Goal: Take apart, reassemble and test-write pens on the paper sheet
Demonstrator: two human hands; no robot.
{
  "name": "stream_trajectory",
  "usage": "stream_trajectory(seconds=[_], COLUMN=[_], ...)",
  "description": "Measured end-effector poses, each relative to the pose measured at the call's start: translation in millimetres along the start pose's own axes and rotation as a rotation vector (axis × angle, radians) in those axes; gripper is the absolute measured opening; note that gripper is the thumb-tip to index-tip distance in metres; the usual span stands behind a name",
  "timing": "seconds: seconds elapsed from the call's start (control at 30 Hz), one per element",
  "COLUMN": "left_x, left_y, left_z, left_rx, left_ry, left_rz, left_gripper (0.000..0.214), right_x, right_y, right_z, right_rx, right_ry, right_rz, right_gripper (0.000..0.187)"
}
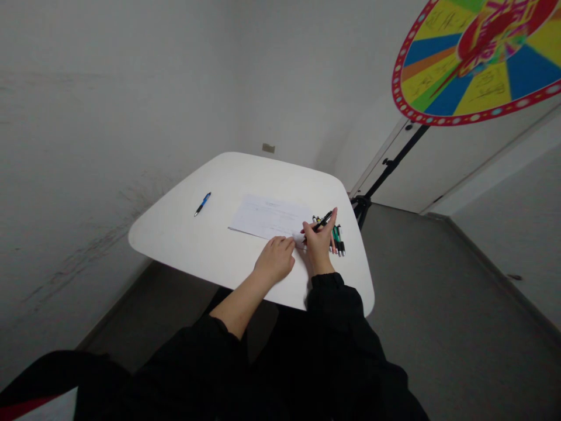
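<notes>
A white sheet of paper [269, 216] with faint print lies on the white table [193, 240]. My right hand [321, 245] grips a black pen [323, 221], its tip down at the sheet's near right corner. My left hand [274, 259] rests with curled fingers on the paper's near edge, next to the right hand. Several more pens [338, 238], green and black, lie in a bunch just right of my right hand. A blue pen [202, 204] lies alone at the table's left side, far from both hands.
A colourful prize wheel [475, 58] on a black stand [385, 172] rises behind the table's right corner. White walls close in on the left and behind. Grey floor [438, 316] spreads to the right. My dark sleeves fill the bottom of the view.
</notes>
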State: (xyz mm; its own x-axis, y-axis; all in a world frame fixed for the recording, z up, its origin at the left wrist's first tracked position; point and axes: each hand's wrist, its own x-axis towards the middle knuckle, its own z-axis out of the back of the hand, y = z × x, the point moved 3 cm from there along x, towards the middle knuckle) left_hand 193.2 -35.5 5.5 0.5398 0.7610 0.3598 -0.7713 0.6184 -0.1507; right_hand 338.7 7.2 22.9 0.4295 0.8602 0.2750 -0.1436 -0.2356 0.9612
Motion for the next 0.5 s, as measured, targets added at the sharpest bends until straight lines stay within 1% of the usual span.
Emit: stream_trajectory(seconds=[0.13, 0.27, 0.37, 0.5], left_x=[-0.2, 0.1, 0.5, 0.8], left_y=[0.0, 0.4, 0.4, -0.1], left_z=[-0.6, -1.5, -1.3, -0.4], left_rx=[0.007, 0.010, 0.007, 0.004], left_ry=[-0.004, 0.005, 0.017, 0.030], left_rz=[0.002, -0.001, 0.002, 0.007], left_gripper=[0.044, 0.046, 0.046, 0.048], right_x=[-0.5, 0.4, 1.0, 0.6], right_y=[3.4, 2.2, 0.3, 0.9], right_z=[0.2, -0.2, 0.3, 1.9], right_rx=[0.034, 0.053, 0.052, 0.031], right_ry=[-0.032, -0.018, -0.012, -0.027], right_rz=[0.000, -0.016, -0.016, -0.003], right_gripper=[0.120, 0.121, 0.119, 0.110])
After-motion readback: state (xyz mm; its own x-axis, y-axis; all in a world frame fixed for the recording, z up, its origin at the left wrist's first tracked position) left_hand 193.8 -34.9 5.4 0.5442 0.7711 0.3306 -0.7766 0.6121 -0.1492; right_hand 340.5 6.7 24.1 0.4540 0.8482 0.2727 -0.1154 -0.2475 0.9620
